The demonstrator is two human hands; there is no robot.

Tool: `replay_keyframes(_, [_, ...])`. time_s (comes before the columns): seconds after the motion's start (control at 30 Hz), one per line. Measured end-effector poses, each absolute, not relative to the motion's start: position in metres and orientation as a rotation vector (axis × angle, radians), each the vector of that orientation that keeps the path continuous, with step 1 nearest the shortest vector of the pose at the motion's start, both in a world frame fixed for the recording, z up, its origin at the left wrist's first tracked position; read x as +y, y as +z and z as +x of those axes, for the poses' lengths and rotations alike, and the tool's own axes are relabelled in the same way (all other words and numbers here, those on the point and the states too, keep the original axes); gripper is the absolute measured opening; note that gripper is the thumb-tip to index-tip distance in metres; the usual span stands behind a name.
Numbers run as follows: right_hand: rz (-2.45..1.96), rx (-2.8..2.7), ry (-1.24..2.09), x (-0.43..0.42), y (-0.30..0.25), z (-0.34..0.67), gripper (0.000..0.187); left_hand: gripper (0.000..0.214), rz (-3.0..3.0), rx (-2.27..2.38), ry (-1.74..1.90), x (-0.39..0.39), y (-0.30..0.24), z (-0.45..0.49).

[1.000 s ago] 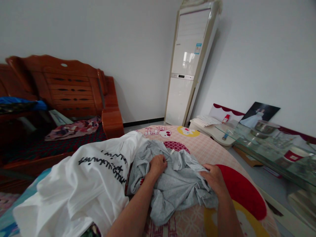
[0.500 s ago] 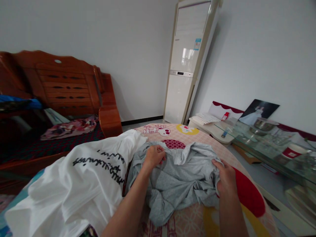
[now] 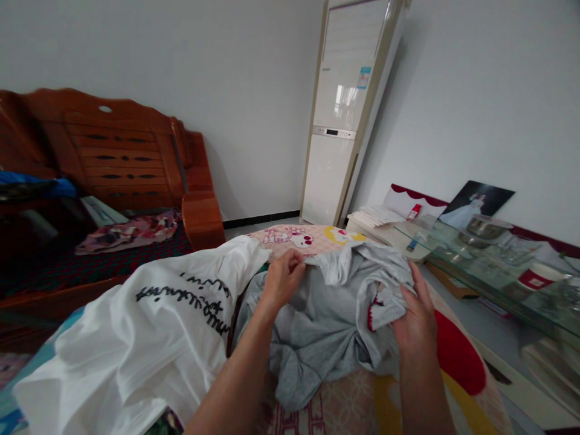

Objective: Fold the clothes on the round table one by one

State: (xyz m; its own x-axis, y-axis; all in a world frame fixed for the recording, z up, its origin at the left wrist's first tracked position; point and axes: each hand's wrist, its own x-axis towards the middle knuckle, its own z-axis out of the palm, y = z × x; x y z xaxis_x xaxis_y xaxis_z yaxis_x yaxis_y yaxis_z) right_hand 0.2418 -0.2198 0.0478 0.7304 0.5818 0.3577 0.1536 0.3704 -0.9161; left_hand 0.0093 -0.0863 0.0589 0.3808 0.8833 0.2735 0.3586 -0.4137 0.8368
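This was a room in a home, a living room by its furnishings. A carved reddish-brown wooden sofa bench (image 3: 122, 157) stood against the plain white wall, with a crumpled floral cloth (image 3: 129, 229) lying on its dark seat. A tall white floor-standing air conditioner (image 3: 347, 115) filled the corner. To the right, a low glass-topped table (image 3: 489, 260) carried a steel bowl and cups, and a framed portrait photograph (image 3: 475, 205) leaned on the wall behind it. Loose clothing lay on a pink cartoon-printed cover (image 3: 308, 237), among it a white printed T-shirt (image 3: 149, 326).
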Motion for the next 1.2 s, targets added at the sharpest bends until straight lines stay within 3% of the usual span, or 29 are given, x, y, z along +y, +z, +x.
replay_keyframes(0.13, [-1.489, -0.883, 0.147, -0.213, 0.031, 0.247, 0.074, 0.07, 2.254, 0.957, 0.918, -0.084, 0.023, 0.029])
replay_keyframes(0.2, [-1.638, -0.944, 0.057, -0.21, 0.023, 0.253, 0.072, 0.075, 2.308, 1.014, 0.863, -0.082, 0.01, 0.034])
replay_keyframes(0.4, [-2.052, -1.174, -0.091, -0.213, 0.012, 0.26, 0.052, 0.056, 2.339, 1.018, 0.777, -0.085, 0.011, 0.036])
replay_keyframes(0.6, [-2.464, -1.355, 0.038, -0.214, -0.004, 0.255, 0.064, 0.033, 2.242, 0.928, 0.534, -0.098, 0.012, 0.047])
replay_keyframes(0.67, [-2.47, -1.421, 0.077, -0.212, -0.009, 0.253, 0.063, 0.031, 2.256, 0.894, 0.496, -0.102, 0.006, 0.051])
replay_keyframes(0.83, [-2.471, -1.34, 0.052, -0.207, -0.017, 0.253, 0.034, 0.033, 2.344, 0.971, 0.464, -0.106, -0.011, 0.057])
replay_keyframes(0.93, [-2.246, -1.131, 0.134, -0.205, -0.021, 0.258, 0.031, 0.038, 2.33, 0.962, 0.491, -0.105, -0.017, 0.058])
replay_keyframes(1.07, [-1.665, -0.657, 0.206, -0.203, -0.022, 0.269, 0.043, 0.054, 2.26, 0.982, 0.537, -0.103, -0.016, 0.058])
replay_keyframes(1.2, [-1.466, -0.65, 0.064, -0.205, -0.018, 0.281, 0.07, 0.046, 2.221, 0.974, 0.571, -0.098, -0.001, 0.051])
